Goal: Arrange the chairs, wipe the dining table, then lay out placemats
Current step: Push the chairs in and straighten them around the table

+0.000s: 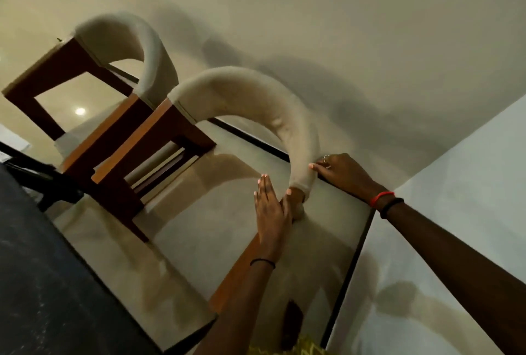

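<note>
At the back of the near chair, right hand gripping it, left hand flat, fingers straight.

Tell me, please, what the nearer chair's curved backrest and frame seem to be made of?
The curved backrest looks upholstered in cream, nubby fabric, perhaps boucle: matte and fuzzy. The frame looks like reddish-brown wood with a smooth satin finish, given its flat, sharp-edged faces; solid or veneer, I cannot tell.
</note>
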